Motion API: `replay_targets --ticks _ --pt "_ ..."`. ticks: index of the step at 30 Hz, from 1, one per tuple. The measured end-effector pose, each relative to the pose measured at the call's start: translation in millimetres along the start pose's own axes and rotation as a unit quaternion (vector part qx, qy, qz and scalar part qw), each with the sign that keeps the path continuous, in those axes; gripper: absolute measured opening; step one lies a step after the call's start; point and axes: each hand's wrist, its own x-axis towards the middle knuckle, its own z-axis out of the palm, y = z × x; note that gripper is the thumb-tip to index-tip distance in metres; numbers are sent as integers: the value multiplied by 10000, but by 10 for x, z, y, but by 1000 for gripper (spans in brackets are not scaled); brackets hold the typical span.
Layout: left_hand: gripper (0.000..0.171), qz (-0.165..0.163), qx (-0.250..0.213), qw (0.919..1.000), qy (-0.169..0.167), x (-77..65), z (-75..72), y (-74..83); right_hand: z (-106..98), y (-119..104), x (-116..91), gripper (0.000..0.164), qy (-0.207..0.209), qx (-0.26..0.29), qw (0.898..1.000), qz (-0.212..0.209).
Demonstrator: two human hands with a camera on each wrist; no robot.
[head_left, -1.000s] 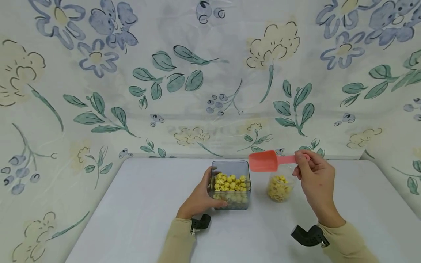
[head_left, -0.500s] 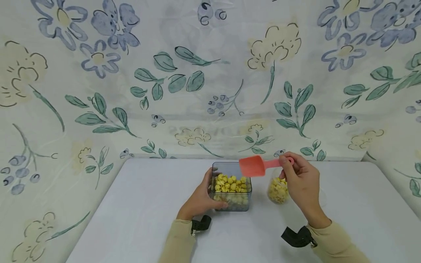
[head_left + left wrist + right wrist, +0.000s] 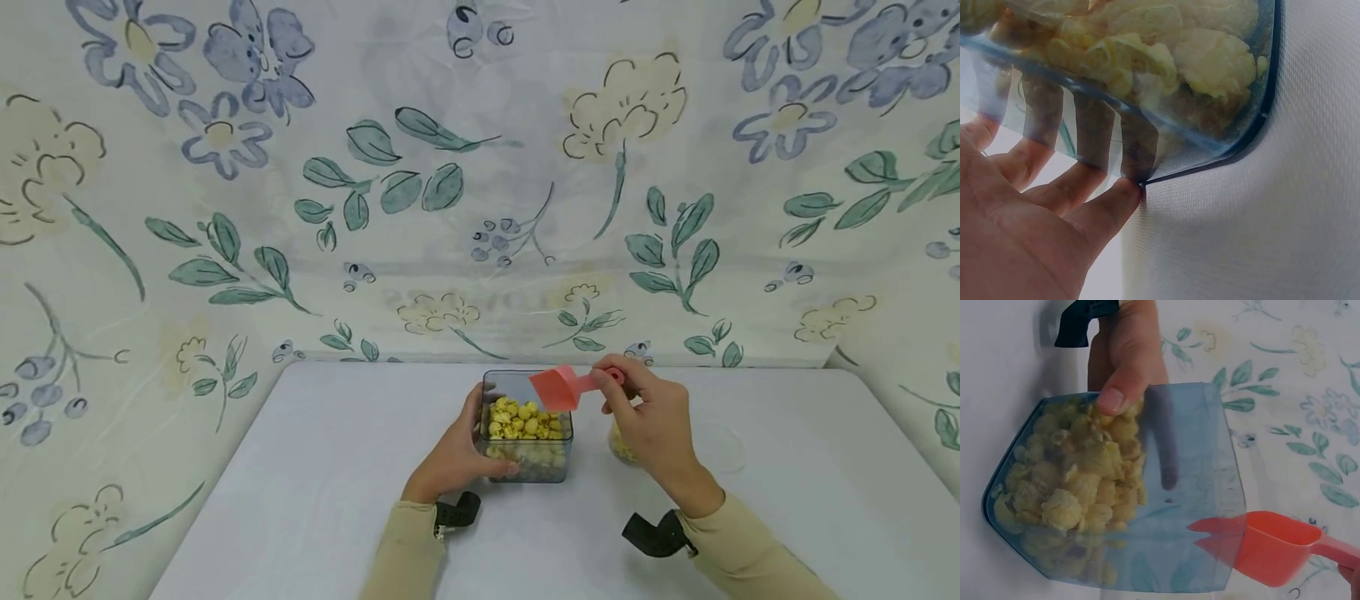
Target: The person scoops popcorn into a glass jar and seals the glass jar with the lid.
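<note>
A clear blue-grey square container (image 3: 525, 440) stands on the table, partly filled with yellow popcorn (image 3: 521, 419). My left hand (image 3: 453, 446) grips its left side, thumb across the front; in the left wrist view the fingers (image 3: 1104, 206) lie against the wall. My right hand (image 3: 656, 417) pinches the handle of a red scoop (image 3: 557, 388). The scoop tilts over the container's right rim. In the right wrist view, the scoop (image 3: 1272, 547) has its tip within the container's mouth, above the popcorn, and no popcorn shows in it.
A clear jar of popcorn (image 3: 621, 446) stands right of the container, mostly hidden behind my right hand. A faint clear disc (image 3: 723, 450) lies farther right on the white table (image 3: 322, 467). A flowered cloth (image 3: 480, 167) hangs behind.
My right hand has moved left with the scoop, from above the jar to the container's right rim, tilting the scoop downward. My left hand and the container have stayed in place.
</note>
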Motion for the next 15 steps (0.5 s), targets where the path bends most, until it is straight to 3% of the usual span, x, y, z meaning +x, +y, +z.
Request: replay_targets --ticks 9,15 --pt "119 -34 76 9999 69 -20 5 1 134 -34 -21 16 -544 -345 9963 -571" --pt "120 7 70 10000 47 3 0 13 199 -12 -32 15 -878 -487 9848 -1415"
